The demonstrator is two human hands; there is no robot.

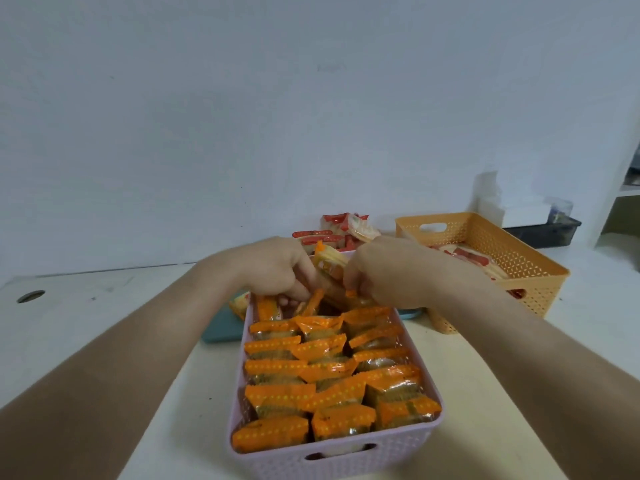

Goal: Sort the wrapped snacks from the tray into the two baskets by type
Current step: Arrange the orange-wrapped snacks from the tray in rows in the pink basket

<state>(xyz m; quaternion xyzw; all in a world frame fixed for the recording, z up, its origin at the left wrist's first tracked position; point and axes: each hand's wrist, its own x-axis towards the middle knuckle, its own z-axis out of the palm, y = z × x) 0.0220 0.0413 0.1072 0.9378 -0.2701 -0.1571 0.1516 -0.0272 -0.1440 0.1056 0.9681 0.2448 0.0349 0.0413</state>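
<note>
Two baskets stand on the tabletop [104,323]: the pink basket [346,462] nearest, packed with orange snacks [311,375], the orange basket [512,258] far right holding red snacks [467,256]. Behind the pink one lies the tray [221,332]. Left hand [277,268] and right hand [391,271] both pinch one snack [330,263] over the pink basket's far end

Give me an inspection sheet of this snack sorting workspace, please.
Surface: pale table, round hole at left.
Job's things: lilac plastic basket full of orange-wrapped snacks; orange plastic basket holding red-wrapped snacks; teal tray with a pile of packs.
Clutter: dark box, rear right.
Hands: left hand and right hand both grip orange-wrapped snacks at the lilac basket's far end.
Cables: nothing seen.
Surroundings: pale wall, white shelf at right.
</note>
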